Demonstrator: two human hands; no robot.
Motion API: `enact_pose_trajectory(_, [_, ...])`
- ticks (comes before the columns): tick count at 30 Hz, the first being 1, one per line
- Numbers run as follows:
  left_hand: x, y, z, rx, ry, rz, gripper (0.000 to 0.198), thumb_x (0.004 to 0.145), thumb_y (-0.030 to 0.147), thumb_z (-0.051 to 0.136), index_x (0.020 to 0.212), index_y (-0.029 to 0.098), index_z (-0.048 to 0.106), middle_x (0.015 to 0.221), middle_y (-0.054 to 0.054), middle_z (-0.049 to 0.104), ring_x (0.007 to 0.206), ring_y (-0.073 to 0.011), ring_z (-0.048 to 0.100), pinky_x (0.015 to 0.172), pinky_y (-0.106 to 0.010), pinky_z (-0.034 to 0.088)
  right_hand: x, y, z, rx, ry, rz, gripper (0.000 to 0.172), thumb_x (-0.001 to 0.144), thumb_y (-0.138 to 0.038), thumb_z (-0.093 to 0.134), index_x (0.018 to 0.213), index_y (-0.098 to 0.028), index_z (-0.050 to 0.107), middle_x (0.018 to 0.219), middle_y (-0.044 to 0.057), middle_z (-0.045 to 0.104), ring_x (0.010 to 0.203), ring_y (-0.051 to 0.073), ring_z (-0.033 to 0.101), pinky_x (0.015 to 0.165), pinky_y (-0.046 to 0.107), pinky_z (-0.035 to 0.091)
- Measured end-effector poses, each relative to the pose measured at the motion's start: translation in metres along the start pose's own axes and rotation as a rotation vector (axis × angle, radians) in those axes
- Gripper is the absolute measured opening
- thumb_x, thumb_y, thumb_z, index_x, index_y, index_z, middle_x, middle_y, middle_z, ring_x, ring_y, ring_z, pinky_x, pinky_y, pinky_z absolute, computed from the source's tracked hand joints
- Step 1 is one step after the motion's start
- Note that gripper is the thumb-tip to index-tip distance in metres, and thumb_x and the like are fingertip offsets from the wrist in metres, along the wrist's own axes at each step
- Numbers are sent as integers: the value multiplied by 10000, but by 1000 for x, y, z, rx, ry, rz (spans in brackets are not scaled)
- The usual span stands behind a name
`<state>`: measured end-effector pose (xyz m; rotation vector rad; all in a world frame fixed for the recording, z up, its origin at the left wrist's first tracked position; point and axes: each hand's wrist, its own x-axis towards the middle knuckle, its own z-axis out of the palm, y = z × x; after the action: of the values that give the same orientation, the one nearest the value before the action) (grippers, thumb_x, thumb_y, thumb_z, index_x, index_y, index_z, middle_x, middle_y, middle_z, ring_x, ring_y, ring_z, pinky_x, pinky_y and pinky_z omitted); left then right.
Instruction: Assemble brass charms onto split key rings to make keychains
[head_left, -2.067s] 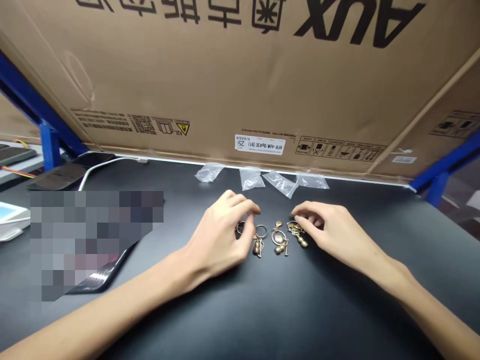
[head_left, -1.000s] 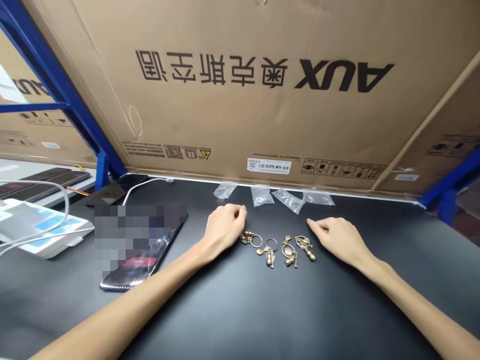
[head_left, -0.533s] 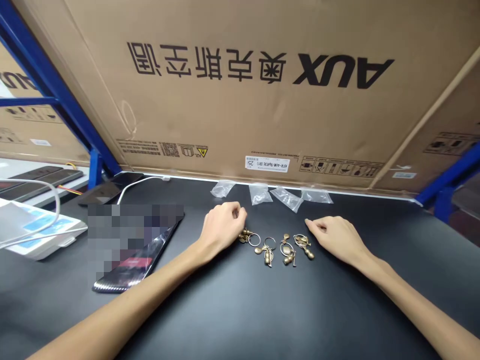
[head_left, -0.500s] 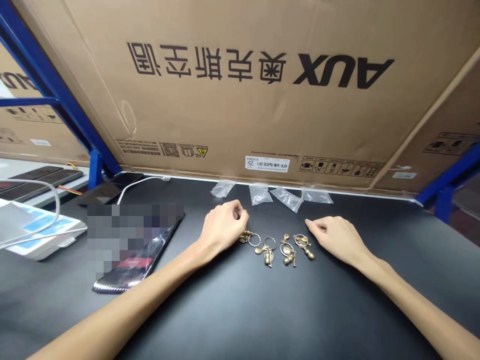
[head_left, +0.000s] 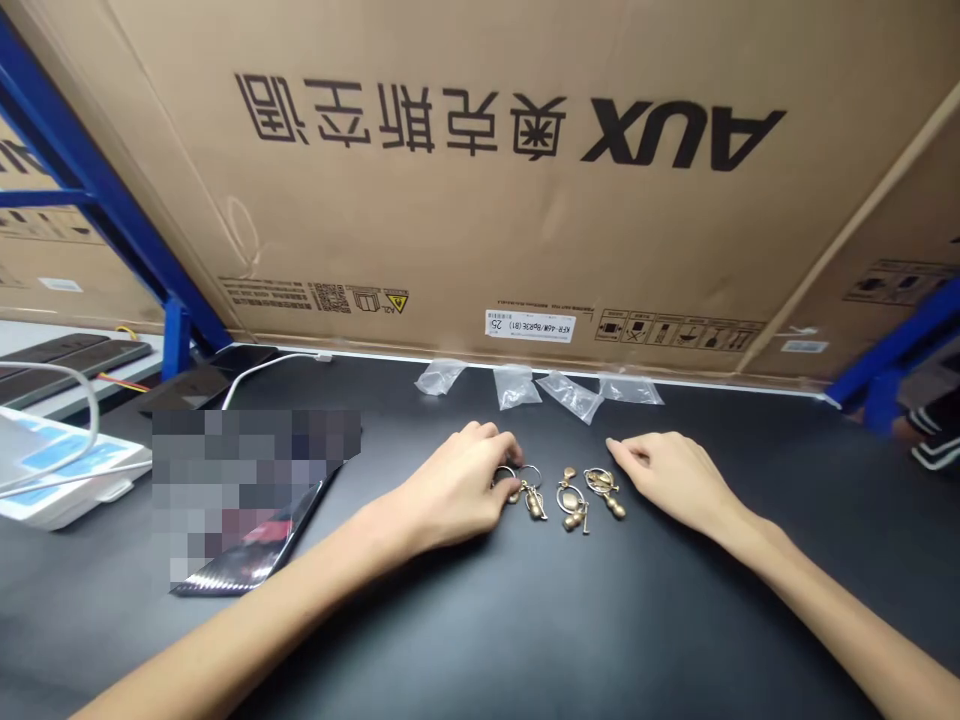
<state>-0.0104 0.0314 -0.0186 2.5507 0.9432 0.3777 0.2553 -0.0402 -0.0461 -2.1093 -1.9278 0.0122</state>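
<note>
We stand at a matte black workbench (head_left: 675, 625) beneath a huge brown cardboard carton (head_left: 495, 190), its black AUX lettering upside down to us, braced by blue steel shelving uprights (head_left: 176, 340) on the left and a blue steel shelving bracket (head_left: 885, 400) on the right. More brown cardboard cartons (head_left: 45, 265) stack behind black power strips (head_left: 75, 355) at left, near a white cable (head_left: 262, 368). At far right, we glimpse a striped black trouser leg (head_left: 934, 445), and even indoor light sheens the benchtop.

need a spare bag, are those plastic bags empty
Empty, it seems: the four clear plastic bags lie flat, nothing showing inside.
</note>
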Motion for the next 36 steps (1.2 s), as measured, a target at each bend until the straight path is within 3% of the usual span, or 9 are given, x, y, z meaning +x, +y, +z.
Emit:
enact_pose_trajectory(6, [6, -8, 0, -59, -26, -24, 251, 892, 163, 459, 1024, 201, 669, 739, -7, 658, 715, -182, 611, 642, -274, 460, -1, 0, -1, -9, -26, 14, 566, 991, -442, 371, 516, -222, 585, 484, -60, 295, 428, 127, 332, 514, 244, 242])
enact_pose_trajectory(12, [1, -5, -6, 38, 20, -17, 209, 827, 154, 499, 974, 192, 642, 953, -76, 612, 948, -248, 582, 838, -362, 474, -1, 0, -2, -7, -56, 20, 541, 983, -426, 378, 506, -216, 522, 478, -44, 362, 442, 128, 319, 517, 256, 230])
enact_pose_trajectory(18, [-5, 1, -12, 270, -53, 36, 116, 856, 159, 438, 807, 187, 540, 916, -76, 548, 823, -218, 554, 751, -343, 479, -1, -2, -3, 12, -53, 10, 527, 977, -414, 393, 495, -209, 454, 468, -35, 377, 448, 128, 319, 512, 263, 223])
enact_pose_trajectory(22, [-4, 1, -9, 273, -20, 55, 90, 841, 164, 447, 805, 185, 527, 916, -71, 539, 776, -198, 543, 702, -325, 456, -3, -3, -5, 31, -13, 10, 519, 965, -419, 431, 495, -206, 380, 454, -43, 357, 440, 124, 283, 502, 264, 226])
enact_pose_trajectory(27, [5, 7, -9, -85, 152, -110, 76, 822, 237, 509, 768, 194, 543, 800, -15, 600, 750, -184, 564, 707, -308, 443, -9, -16, -14, 79, 136, -1, 502, 992, -462, 386, 556, -214, 366, 519, -32, 419, 494, 134, 345, 540, 282, 283])
enact_pose_trajectory(30, [8, 15, -12, -424, 199, -165, 155, 847, 306, 546, 756, 181, 569, 759, -4, 642, 745, -177, 589, 716, -295, 449, -18, -30, -20, 194, 224, -102, 420, 1007, -426, 389, 662, -216, 503, 642, -6, 554, 582, 148, 477, 615, 293, 376])
enact_pose_trajectory(33, [6, 24, -12, -736, 168, -186, 217, 843, 368, 616, 780, 160, 606, 778, -15, 664, 736, -160, 600, 699, -269, 452, -28, -45, -21, 320, 257, -273, 216, 988, -344, 473, 1020, -220, 647, 969, 41, 680, 858, 190, 620, 820, 328, 462])
enact_pose_trajectory(36, [3, 32, -6, -901, 91, -201, 230, 839, 376, 653, 801, 150, 643, 724, 1, 643, 668, -125, 558, 646, -238, 432, -35, -58, -19, 341, 228, -341, 345, 955, -359, 550, 1263, -208, 580, 1203, 85, 651, 1073, 239, 601, 942, 388, 462])
